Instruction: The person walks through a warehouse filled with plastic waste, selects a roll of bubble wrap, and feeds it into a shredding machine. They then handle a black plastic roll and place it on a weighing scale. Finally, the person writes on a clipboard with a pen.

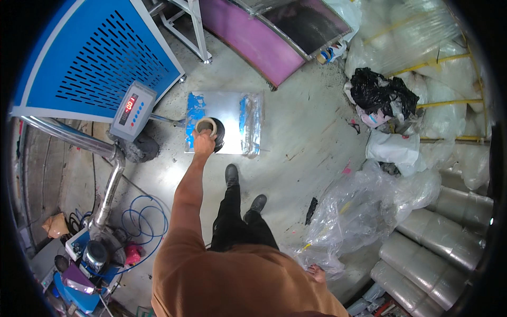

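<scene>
My left hand (204, 142) is closed on the rim of a beige ring-shaped roll (214, 124), which looks like a tape roll or a cardboard core. The roll is over the metal platform of a floor scale (227, 108), whose top has torn blue film and clear tape on it. A dark patch, perhaps a shadow, shows beside the roll. Whether the roll touches the platform I cannot tell. My right hand (317, 273) is low by my side, next to clear plastic sheeting (343, 211). Its fingers show only in part, and whether they grip the sheeting is unclear.
The scale's display box (133, 111) with lit red digits stands left of the platform, before a blue slotted panel (105, 63). A blue hose (142, 211) coils on the floor at left. Wrapped rolls (417, 269) lie at lower right, a black bag (380, 90) at upper right.
</scene>
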`<action>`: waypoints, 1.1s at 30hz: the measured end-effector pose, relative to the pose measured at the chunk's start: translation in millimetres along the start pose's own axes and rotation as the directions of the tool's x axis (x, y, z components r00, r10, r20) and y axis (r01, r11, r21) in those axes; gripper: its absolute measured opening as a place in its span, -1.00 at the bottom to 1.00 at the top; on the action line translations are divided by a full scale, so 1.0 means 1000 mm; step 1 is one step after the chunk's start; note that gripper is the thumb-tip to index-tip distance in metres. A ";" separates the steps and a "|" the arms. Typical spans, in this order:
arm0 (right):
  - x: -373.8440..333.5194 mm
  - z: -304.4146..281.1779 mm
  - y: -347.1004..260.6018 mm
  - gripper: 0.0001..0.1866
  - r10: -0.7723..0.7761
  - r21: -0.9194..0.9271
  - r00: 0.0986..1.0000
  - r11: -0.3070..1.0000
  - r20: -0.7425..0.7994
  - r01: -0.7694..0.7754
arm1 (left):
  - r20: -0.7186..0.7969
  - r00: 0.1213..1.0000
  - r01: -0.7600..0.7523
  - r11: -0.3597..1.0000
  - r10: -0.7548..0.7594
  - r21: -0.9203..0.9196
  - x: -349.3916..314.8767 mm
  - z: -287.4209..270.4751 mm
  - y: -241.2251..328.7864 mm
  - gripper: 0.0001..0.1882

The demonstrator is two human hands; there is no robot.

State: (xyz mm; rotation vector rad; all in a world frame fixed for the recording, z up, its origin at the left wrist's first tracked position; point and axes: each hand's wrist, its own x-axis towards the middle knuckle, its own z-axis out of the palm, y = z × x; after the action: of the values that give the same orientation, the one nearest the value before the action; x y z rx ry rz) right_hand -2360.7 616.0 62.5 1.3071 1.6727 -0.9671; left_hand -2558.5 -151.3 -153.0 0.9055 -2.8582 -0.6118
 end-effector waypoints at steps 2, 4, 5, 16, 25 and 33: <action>-0.007 0.000 -0.039 -0.53 -0.036 -0.040 0.994 0.999 -0.104 0.032 | -0.058 0.997 -0.052 0.998 0.053 0.019 0.003 0.022 -0.010 -0.81; -0.016 0.004 -0.056 -0.49 -0.043 -0.090 0.988 0.996 -0.150 0.029 | -0.072 0.983 -0.163 0.983 0.170 0.090 0.014 0.026 -0.013 -0.80; -0.015 0.011 -0.065 -0.46 -0.048 -0.121 0.993 0.992 -0.110 0.035 | -0.023 0.999 -0.028 0.997 0.030 0.065 0.016 0.027 -0.014 -0.77; -0.014 0.097 -0.155 -0.40 -0.193 -0.249 0.975 0.944 0.107 0.215 | 0.125 0.983 0.123 0.988 -0.135 0.098 -0.043 0.019 -0.014 -0.70; -0.015 0.118 -0.199 -0.43 -0.293 -0.330 0.941 0.883 0.168 0.334 | 0.114 0.985 0.132 0.990 -0.126 -0.044 -0.041 -0.002 -0.002 -0.65; -0.029 0.170 -0.258 -0.47 -0.359 -0.558 0.878 0.678 0.317 0.478 | -0.004 0.967 0.246 0.938 -0.255 -0.243 -0.086 -0.080 0.001 -0.24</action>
State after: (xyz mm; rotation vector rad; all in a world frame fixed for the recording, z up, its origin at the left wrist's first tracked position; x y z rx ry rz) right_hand -2587.3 404.8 46.0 0.3722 1.9557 -0.6466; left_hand -2472.5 -129.5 -76.2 1.2312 -2.5808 -0.9331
